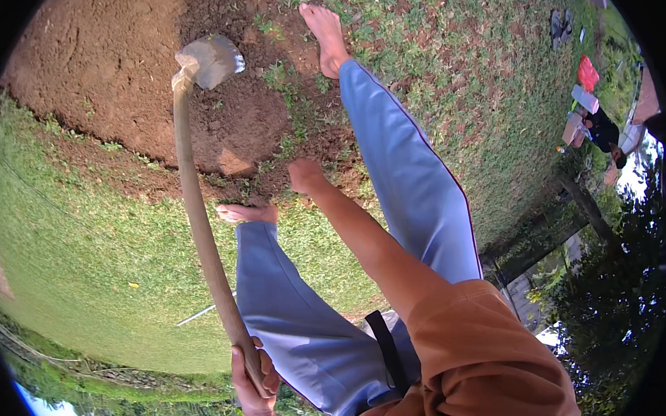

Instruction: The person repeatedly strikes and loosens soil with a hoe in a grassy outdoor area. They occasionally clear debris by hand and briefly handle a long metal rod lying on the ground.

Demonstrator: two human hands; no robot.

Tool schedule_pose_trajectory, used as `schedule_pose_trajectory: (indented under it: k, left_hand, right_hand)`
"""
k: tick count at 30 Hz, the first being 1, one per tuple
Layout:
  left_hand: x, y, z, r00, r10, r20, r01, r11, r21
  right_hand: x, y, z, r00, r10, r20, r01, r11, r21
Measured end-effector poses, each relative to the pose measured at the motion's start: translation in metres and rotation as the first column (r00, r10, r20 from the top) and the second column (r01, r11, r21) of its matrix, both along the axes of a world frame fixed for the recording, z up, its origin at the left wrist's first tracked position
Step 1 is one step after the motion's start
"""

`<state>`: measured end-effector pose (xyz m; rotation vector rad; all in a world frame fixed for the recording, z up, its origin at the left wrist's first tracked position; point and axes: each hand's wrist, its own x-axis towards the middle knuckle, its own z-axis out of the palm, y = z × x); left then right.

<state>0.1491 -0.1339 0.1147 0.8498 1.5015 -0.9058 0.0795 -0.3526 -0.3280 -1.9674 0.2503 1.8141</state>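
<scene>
My left hand (255,378) is wrapped around the butt end of a wooden hoe handle (199,216), at the lower left. The handle runs up to a broad metal hoe blade (215,61), which is over the brown soil (113,78); contact with the ground is hard to judge. Pale material shows where blade and handle join. Out in front, my right hand (306,176) is closed in a fist, away from the handle, with nothing visible in it. My bare feet are apart: the right foot (327,39) by the soil's weedy edge, the left foot (248,213) at the grass border.
Grass (113,267) borders the dug soil. A thin pale rod (202,313) lies behind my left leg. Far right, a person (604,131) is beside boxes (574,127) and a red bag (588,73). A pair of dark footwear (560,27) rests on the lawn.
</scene>
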Motion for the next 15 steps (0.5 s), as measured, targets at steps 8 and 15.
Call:
schedule_pose_trajectory:
  k: [8, 15]
  left_hand:
    - [0.089, 0.023, 0.020, 0.602, -0.765, 0.230, 0.736, 0.643, 0.214]
    - [0.129, -0.024, 0.006, 0.036, -0.981, 0.191, 0.739, 0.155, 0.656]
  right_hand:
    - [0.077, 0.032, 0.274, 0.438, -0.756, 0.486, 0.667, 0.636, 0.389]
    - [-0.140, -0.014, 0.455, -0.565, -0.780, 0.270, 0.708, -0.289, 0.644]
